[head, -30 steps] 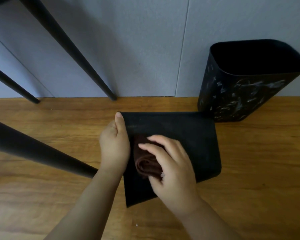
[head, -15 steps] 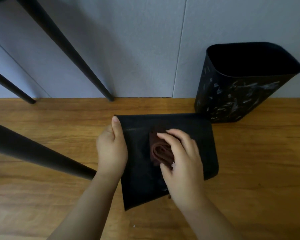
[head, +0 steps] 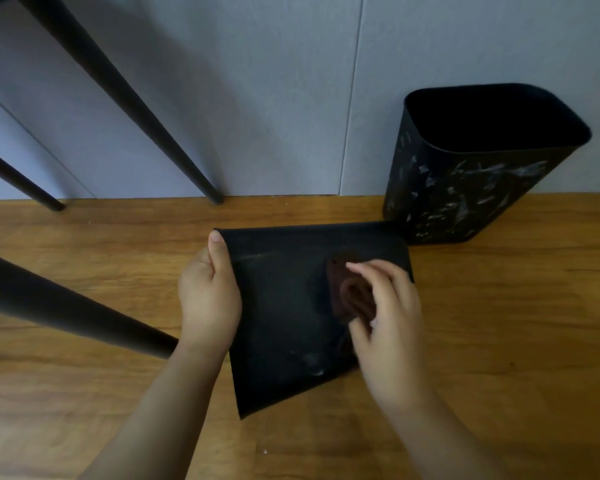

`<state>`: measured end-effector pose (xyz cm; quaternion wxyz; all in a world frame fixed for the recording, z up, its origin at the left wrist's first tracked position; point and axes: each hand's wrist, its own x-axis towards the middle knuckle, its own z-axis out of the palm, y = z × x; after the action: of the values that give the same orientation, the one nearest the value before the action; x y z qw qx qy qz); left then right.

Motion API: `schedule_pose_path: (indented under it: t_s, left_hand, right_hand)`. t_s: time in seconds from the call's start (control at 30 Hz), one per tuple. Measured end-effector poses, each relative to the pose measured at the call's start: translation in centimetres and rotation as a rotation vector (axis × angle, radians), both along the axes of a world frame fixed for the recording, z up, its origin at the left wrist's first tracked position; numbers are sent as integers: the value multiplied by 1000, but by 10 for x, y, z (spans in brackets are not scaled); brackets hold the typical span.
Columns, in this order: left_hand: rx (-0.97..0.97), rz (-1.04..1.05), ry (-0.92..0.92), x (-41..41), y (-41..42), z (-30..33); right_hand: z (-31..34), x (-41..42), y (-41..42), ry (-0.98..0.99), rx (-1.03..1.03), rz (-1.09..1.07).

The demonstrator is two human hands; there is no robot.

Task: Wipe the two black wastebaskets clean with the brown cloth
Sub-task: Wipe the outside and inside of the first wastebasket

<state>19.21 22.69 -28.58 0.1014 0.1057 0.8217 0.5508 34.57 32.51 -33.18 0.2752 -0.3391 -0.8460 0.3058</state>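
Clamping my left hand (head: 208, 299) on the edge of the bin (head: 291, 306) lying on its side on the floor (head: 499, 341), I press the soft cloth (head: 347, 292), bunched under my right hand (head: 385, 323), against its light, stiff wall, while the smeared bin (head: 471, 188) waits upright by the wall.

- The right hand (head: 385, 317) has slid the brown cloth (head: 349, 294) across the lying wastebasket (head: 284, 306), from beside the left hand toward its right edge
- The right hand's fingers now look motion-blurred
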Motion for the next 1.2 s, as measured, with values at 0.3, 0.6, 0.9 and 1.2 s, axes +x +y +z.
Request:
schedule_pose_path:
  t_s: [0.3, 0.6, 0.9, 1.2]
  left_hand:
    - [1, 6, 6, -4, 3, 3]
    - [-11, 46, -50, -11, 0, -2]
    - [-15, -26, -25, -19, 7, 5]
    - [334, -320, -420, 4, -12, 4]
  right_hand:
    - [-6, 6, 15, 49, -138, -378]
    - [-8, 6, 25, 31, -87, -216]
    - [5, -8, -14, -64, 29, 17]
    - [6, -15, 10, 152, -150, -161]
